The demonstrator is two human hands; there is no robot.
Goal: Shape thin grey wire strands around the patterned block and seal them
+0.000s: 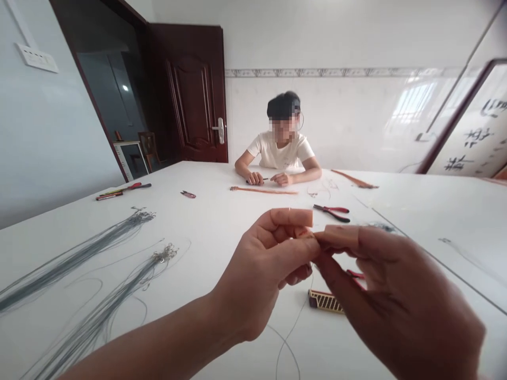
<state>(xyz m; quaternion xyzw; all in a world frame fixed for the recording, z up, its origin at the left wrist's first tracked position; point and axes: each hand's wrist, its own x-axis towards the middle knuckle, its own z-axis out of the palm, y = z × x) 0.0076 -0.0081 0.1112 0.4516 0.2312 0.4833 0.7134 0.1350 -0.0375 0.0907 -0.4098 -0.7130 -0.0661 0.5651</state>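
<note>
The scene is viewed by 1 head-worn camera — aimed forward and down over the surface. The left hand and right hand are framed close — the far wall is taken in beyond the surface's opposite edge.

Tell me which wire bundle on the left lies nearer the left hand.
The lower bundle in the picture; the upper bundle lies beyond it, farther from the left hand.

brown door — open | patterned wall border | framed lettering — right
</note>
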